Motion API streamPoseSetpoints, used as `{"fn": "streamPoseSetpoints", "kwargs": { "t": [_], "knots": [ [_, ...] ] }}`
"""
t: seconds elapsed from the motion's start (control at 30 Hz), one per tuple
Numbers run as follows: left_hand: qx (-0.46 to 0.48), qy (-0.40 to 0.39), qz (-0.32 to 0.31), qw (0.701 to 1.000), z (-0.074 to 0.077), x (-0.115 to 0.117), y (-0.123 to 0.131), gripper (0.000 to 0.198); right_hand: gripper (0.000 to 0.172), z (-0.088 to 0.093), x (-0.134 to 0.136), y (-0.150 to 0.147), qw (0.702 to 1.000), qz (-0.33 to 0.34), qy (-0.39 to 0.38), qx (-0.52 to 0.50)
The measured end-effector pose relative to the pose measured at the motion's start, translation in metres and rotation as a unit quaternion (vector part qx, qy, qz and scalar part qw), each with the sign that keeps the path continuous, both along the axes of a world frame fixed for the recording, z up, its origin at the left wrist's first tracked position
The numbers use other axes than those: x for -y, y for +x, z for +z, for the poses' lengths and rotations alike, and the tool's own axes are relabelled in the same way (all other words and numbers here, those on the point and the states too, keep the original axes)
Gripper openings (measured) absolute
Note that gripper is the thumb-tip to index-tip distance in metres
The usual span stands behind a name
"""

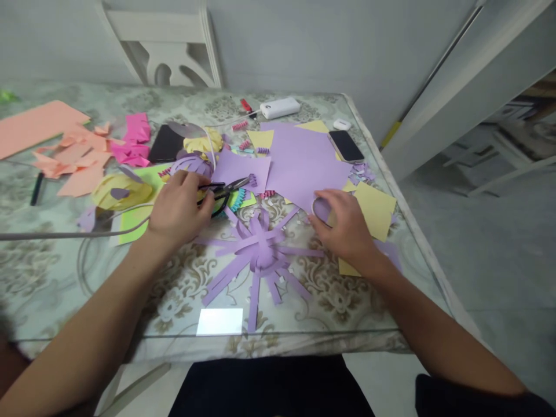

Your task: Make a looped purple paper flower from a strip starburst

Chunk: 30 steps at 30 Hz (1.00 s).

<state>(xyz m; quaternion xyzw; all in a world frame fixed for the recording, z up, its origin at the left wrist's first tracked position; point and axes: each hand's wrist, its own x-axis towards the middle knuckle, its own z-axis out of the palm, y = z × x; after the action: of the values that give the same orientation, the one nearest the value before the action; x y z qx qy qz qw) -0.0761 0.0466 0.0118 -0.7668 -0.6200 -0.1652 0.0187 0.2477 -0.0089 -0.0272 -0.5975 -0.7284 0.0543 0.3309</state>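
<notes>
My left hand (178, 205) is closed about the black handles of a pair of scissors (234, 186), whose blades point right over a small purple sheet (226, 165). In my right hand (343, 223), thumb and fingers curl around a thin, pale ring that looks like a roll of clear tape (322, 211). Between the hands, nearer to me, lies a purple paper piece (263, 246) with a looped middle and several long strips spreading outward. A larger purple sheet (304, 159) lies beyond my right hand. Small white bits dot the strips.
Yellow paper balls (121, 191), crumpled orange paper (78, 153) and pink paper (136, 136) lie on the left. A phone (346, 146), white power bank (280, 108) and yellow sheets (376, 209) are on the right. A cable (82, 235) crosses near my left wrist.
</notes>
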Motion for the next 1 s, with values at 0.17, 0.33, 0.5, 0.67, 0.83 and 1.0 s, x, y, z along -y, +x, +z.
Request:
{"fn": "streamPoseSetpoints", "kwargs": {
  "t": [0.17,0.33,0.5,0.67,0.83,1.0],
  "knots": [
    [-0.049,-0.043,0.001,0.998,-0.004,-0.003,-0.001,0.04,0.073,-0.01,-0.013,0.019,0.994,-0.056,-0.078,0.045],
    [-0.09,-0.091,-0.013,0.992,-0.005,-0.005,-0.003,0.041,0.068,-0.011,-0.016,0.025,0.996,-0.008,-0.081,0.045],
    [-0.117,-0.096,-0.009,0.988,-0.004,-0.007,-0.002,0.041,0.06,-0.008,-0.018,0.022,0.997,0.0,-0.065,0.044],
    [-0.141,-0.087,-0.009,0.986,-0.004,-0.006,0.0,0.04,0.053,0.008,-0.007,0.007,0.998,-0.013,0.011,-0.061],
    [-0.137,-0.071,-0.002,0.988,-0.008,-0.006,-0.001,0.038,0.047,0.018,0.005,-0.003,0.971,0.036,-0.037,-0.233],
    [-0.074,-0.054,0.031,0.995,-0.006,-0.005,-0.002,0.038,0.04,0.019,0.01,-0.006,0.946,0.072,-0.081,-0.307]
  ]
}}
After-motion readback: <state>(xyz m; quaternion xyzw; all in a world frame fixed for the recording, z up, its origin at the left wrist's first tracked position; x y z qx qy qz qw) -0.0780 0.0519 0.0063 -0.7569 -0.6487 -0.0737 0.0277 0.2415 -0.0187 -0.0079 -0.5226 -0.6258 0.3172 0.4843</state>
